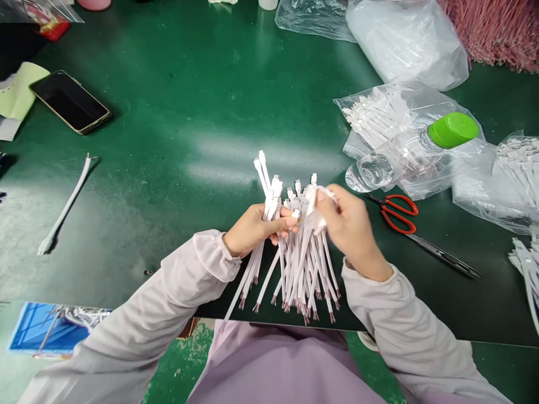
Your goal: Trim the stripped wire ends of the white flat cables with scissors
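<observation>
In the head view, the left hand (257, 229) clamps thumb and fingers around a few white cables (273, 193) near their plugs, by the near edge of the green table (189, 101). The right hand (352, 227) pinches what looks like a white cloth (319, 212), though blur leaves me unsure. Between the hands lies a pile (303, 269) of more cables, wire ends near. Scissors (387, 211) and tweezers (446, 256) lie right, the bottle (404, 152) just farther; a phone (71, 102) rests far left.

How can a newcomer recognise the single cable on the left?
On the green table, find the dark phone at the left. Below it in the picture is a white cable. Unlike the heaped cables, it lies alone.
</observation>
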A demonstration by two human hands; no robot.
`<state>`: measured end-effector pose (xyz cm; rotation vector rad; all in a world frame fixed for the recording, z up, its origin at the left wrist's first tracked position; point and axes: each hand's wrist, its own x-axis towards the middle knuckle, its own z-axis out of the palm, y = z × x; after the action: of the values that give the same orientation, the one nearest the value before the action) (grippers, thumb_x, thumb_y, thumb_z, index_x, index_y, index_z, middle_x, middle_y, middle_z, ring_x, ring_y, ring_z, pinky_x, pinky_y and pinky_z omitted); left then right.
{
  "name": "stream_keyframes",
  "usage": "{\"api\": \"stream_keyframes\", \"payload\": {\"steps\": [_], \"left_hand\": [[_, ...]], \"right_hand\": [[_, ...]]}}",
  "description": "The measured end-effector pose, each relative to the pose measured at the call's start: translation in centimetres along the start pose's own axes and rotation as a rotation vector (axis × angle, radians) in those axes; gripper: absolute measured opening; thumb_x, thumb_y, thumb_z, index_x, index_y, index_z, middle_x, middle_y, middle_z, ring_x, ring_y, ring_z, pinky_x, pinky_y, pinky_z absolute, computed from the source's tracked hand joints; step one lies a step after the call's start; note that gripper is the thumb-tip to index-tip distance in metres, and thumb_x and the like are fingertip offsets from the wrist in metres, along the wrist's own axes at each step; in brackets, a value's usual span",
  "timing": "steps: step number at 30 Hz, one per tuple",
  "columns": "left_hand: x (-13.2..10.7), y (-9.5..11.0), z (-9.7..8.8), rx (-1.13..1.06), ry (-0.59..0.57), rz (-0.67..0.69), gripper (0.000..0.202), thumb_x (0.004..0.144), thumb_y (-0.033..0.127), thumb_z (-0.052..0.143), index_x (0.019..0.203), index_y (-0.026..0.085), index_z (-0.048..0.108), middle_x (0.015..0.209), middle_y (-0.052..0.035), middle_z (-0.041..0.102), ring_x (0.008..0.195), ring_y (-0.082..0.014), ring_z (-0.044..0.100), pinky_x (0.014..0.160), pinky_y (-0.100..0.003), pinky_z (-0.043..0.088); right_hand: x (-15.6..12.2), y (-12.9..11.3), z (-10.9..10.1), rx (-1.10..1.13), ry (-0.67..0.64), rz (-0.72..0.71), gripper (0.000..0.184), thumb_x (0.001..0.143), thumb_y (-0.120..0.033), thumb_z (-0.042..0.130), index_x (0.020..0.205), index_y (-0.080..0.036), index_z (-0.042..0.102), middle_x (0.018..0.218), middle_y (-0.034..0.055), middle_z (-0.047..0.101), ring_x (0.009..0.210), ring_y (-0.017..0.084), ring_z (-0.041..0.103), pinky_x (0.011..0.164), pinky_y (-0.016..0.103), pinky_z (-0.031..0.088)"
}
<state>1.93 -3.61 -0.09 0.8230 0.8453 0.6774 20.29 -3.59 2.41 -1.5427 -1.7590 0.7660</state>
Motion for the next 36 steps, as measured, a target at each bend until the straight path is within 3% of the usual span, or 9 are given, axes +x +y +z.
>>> {"api": "stream_keyframes", "payload": {"steps": [5, 9, 12, 16, 18, 21, 27, 32, 36], "left_hand": [[-0.1, -0.3, -0.1, -0.034, -0.018, -0.021, 0.029, 0.076, 0.034, 0.071, 0.092, 0.009, 0.071, 0.108, -0.0116, 0.067, 0.065, -0.0067, 0.059, 0.057, -0.02, 0.054], [-0.1, -0.3, 0.0, -0.047, 0.044, -0.023, 0.025, 0.074, 0.029, 0.073, 0.09, 0.011, 0.071, 0.115, -0.0112, 0.066, 0.069, -0.0078, 0.063, 0.061, -0.02, 0.056], [0.0, -0.3, 0.2, -0.039, 0.106, -0.022, 0.025, 0.068, 0.029, 0.078, 0.082, 0.01, 0.07, 0.097, -0.0091, 0.071, 0.072, -0.0121, 0.066, 0.062, -0.022, 0.056], [0.0, -0.3, 0.5, 0.019, 0.115, 0.028, 0.03, 0.061, 0.032, 0.083, 0.074, 0.01, 0.067, 0.069, -0.0023, 0.067, 0.067, -0.0131, 0.064, 0.06, -0.022, 0.056], [-0.1, -0.3, 0.6, 0.077, 0.111, 0.061, 0.031, 0.06, 0.035, 0.082, 0.071, 0.01, 0.066, 0.067, -0.0021, 0.067, 0.064, -0.0123, 0.063, 0.056, -0.021, 0.055], [-0.2, -0.3, 0.6, 0.19, 0.106, 0.073, 0.031, 0.065, 0.038, 0.079, 0.069, 0.011, 0.065, 0.067, -0.002, 0.067, 0.053, -0.0101, 0.06, 0.05, -0.02, 0.051], [-0.6, -0.5, 0.6, 0.425, 0.071, 0.077, 0.035, 0.082, 0.044, 0.062, 0.064, 0.013, 0.061, 0.056, 0.0019, 0.06, 0.034, -0.0054, 0.048, 0.039, -0.017, 0.035], [-0.6, -0.7, 0.6, 0.516, 0.03, 0.068, 0.041, 0.08, 0.053, 0.06, 0.064, 0.015, 0.063, 0.045, 0.0038, 0.052, 0.032, -0.0059, 0.037, 0.037, -0.019, 0.03], [-0.4, -0.9, 0.7, 0.531, 0.026, 0.099, 0.04, 0.076, 0.053, 0.064, 0.063, 0.016, 0.066, 0.06, -0.0014, 0.065, 0.045, -0.0111, 0.048, 0.043, -0.021, 0.036]], "right_hand": [[0.6, 2.5, -4.7, -0.406, 0.117, 0.11, 0.04, 0.082, -0.041, 0.062, 0.056, -0.022, 0.038, 0.051, -0.0028, 0.036, 0.051, 0.013, 0.033, 0.055, 0.03, 0.025], [0.3, 2.9, -5.5, -0.554, 0.294, -0.054, 0.025, 0.08, -0.044, 0.065, 0.076, -0.021, 0.06, 0.075, 0.0076, 0.055, 0.072, 0.022, 0.05, 0.071, 0.036, 0.037], [-0.4, 1.5, -3.4, -0.354, 0.281, -0.139, 0.021, 0.088, -0.037, 0.056, 0.091, -0.019, 0.067, 0.084, 0.0092, 0.06, 0.075, 0.02, 0.054, 0.074, 0.035, 0.041], [-1.2, 0.0, 0.1, 0.108, -0.153, -0.021, 0.021, 0.085, -0.039, 0.062, 0.09, -0.02, 0.069, 0.082, 0.0038, 0.06, 0.07, 0.015, 0.055, 0.065, 0.03, 0.044], [-1.3, -0.1, 1.1, 0.213, -0.217, 0.027, 0.02, 0.083, -0.038, 0.064, 0.082, -0.019, 0.07, 0.077, 0.0028, 0.058, 0.073, 0.016, 0.055, 0.066, 0.029, 0.044], [-1.2, -0.1, 1.4, 0.279, -0.161, 0.053, 0.021, 0.083, -0.034, 0.064, 0.071, -0.018, 0.069, 0.073, 0.0024, 0.057, 0.076, 0.015, 0.054, 0.069, 0.028, 0.042], [-0.7, 0.1, 1.4, 0.743, -0.067, 0.27, 0.021, 0.087, -0.04, 0.06, 0.088, -0.021, 0.067, 0.065, -0.003, 0.05, 0.051, 0.007, 0.04, 0.047, 0.024, 0.03], [-0.1, 0.1, 1.4, 0.996, -0.038, 0.306, 0.019, 0.082, -0.039, 0.065, 0.09, -0.022, 0.065, 0.072, -0.0031, 0.051, 0.054, 0.007, 0.044, 0.046, 0.022, 0.033], [0.2, -0.2, 0.9, 0.968, -0.036, 0.311, 0.025, 0.076, -0.037, 0.07, 0.094, -0.02, 0.068, 0.07, -0.0025, 0.051, 0.056, 0.007, 0.042, 0.047, 0.023, 0.034]]}}
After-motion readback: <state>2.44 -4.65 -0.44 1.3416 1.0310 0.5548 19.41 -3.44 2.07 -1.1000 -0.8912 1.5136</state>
